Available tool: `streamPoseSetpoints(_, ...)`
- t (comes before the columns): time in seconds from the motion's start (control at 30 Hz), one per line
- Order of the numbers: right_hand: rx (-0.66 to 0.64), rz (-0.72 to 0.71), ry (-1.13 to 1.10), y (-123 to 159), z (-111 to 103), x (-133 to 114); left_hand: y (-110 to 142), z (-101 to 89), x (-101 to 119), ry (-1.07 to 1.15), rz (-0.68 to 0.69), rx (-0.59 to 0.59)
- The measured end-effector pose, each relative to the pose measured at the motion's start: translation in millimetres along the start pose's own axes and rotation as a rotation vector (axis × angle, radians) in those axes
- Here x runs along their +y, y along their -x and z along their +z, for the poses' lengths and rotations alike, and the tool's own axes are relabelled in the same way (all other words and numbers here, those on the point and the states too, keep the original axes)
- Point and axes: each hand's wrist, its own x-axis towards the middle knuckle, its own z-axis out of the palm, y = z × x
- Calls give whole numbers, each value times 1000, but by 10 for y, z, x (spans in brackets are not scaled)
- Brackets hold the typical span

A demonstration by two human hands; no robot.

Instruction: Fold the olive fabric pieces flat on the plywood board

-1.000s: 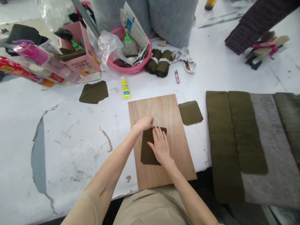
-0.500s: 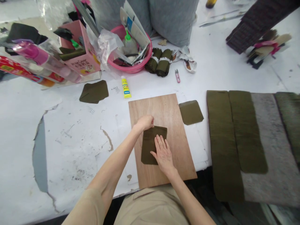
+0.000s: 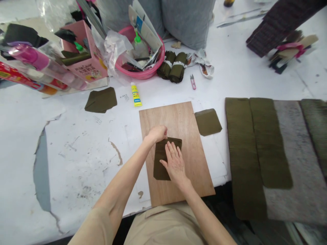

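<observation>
A dark olive fabric piece [image 3: 160, 160] with cut lower corners lies on a light wooden board [image 3: 194, 163] in front of me. My left hand [image 3: 158, 133] is closed at the top edge of the fabric, fingertips pinching its upper left part. Flat on the fabric's right side rests my right hand [image 3: 175, 163], fingers stretched out and thumb apart. Just right of the board lies another olive fabric piece [image 3: 208, 122]. A small stack of olive pieces [image 3: 101, 99] lies to the upper left.
Behind the board are a yellow tube [image 3: 136, 95], pink thread snips [image 3: 192, 82], rolled olive bundles [image 3: 178, 68] and a pink basket [image 3: 153, 72] of tools. A pink box [image 3: 88, 69] and a spray bottle [image 3: 48, 66] stand at the left. Large olive panels [image 3: 242, 153] overhang the table edge at right.
My right hand has slid slightly up and left over the fabric. My left hand stays at the top edge. The view has shifted a little.
</observation>
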Motion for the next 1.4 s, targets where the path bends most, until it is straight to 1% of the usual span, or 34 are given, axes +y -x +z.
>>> streamPoseSetpoints(0.1, -16, -44, -19, -11, -16, 19, 2, 4, -5, 3, -1, 4)
streamPoseSetpoints(0.17, -24, -47, -50, 108, -51, 54, 6, 8, -5, 11, -1, 3)
streamPoseSetpoints(0.23, 19, 9, -89, 268, -116, 106, 12, 11, -7, 22, 5, 6)
streamPoseSetpoints(0.3, 91, 99, -139, 372, -199, 169, 30, 13, -17, 31, 10, 12)
streamPoseSetpoints(0.37, 141, 176, -179, 372, -279, 231, 78, 14, -43, 74, 24, 27)
streamPoseSetpoints(0.43, 138, 211, -190, 286, -337, 277, 176, 29, -88, 170, 54, 71)
streamPoseSetpoints(0.47, 123, 212, -182, 228, -355, 292, 247, 50, -115, 227, 65, 112)
streamPoseSetpoints(0.53, 83, 193, -146, 119, -368, 304, 431, 132, -171, 313, 62, 207)
streamPoseSetpoints(0.6, 51, 169, -93, 40, -360, 305, 649, 275, -210, 344, 38, 269)
streamPoseSetpoints(0.7, 23, 155, -22, -32, -347, 311, 945, 555, -200, 344, 32, 273)
streamPoseSetpoints(0.8, -16, 149, -8, -94, -371, 334, 1103, 777, -127, 271, -12, 308)
streamPoseSetpoints(0.87, -58, 131, -21, -136, -403, 352, 1124, 835, -81, 220, -39, 321)
streamPoseSetpoints(0.97, -103, 100, -44, -174, -447, 367, 1095, 807, -51, 170, -24, 296)
streamPoseSetpoints(1.07, -98, 77, -64, -158, -473, 373, 1076, 749, -45, 120, 23, 291)
streamPoseSetpoints(1.17, -64, 80, -98, -104, -475, 383, 1096, 753, -29, 89, 51, 327)
streamPoseSetpoints(1.27, -35, 120, -144, -55, -453, 398, 1129, 816, -21, 141, 34, 368)
streamPoseSetpoints(1.4, -11, 171, -212, -34, -412, 410, 1136, 896, -57, 327, -32, 391)
